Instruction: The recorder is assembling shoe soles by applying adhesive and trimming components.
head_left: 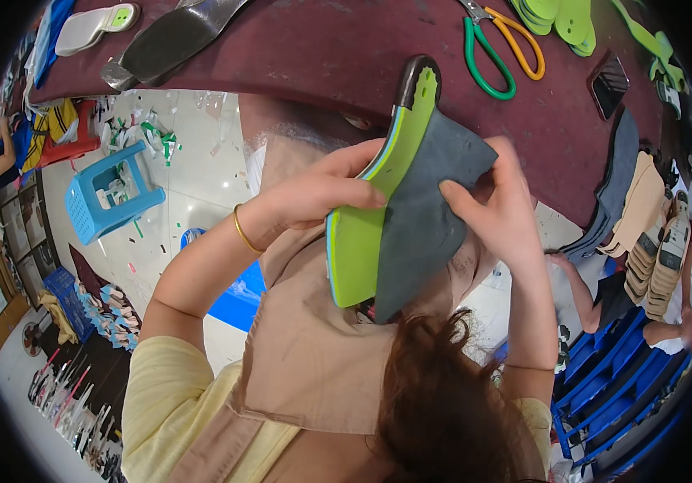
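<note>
My left hand (331, 191) grips a lime-green insole (355, 253) by its edge, with the thumb on top. A thin light-blue and yellow layer shows along the insole's outer side, and a dark, rounded tip (418, 72) sticks out at its far end. A dark grey flexible sheet (425, 221) lies along the insole's right side; whether it is fixed there I cannot tell. My right hand (497, 205) pinches the sheet's right edge, thumb on top and fingers hidden beneath. Both hands hold the work above my lap, at the near table edge.
A maroon-covered table (322, 48) spans the far side. On it lie scissors (495, 48) with green and orange handles, green insoles (559, 20), a phone (608, 84) and a dark sole-shaped piece (181, 40). A blue stool (112, 193) stands on the scrap-strewn floor at left.
</note>
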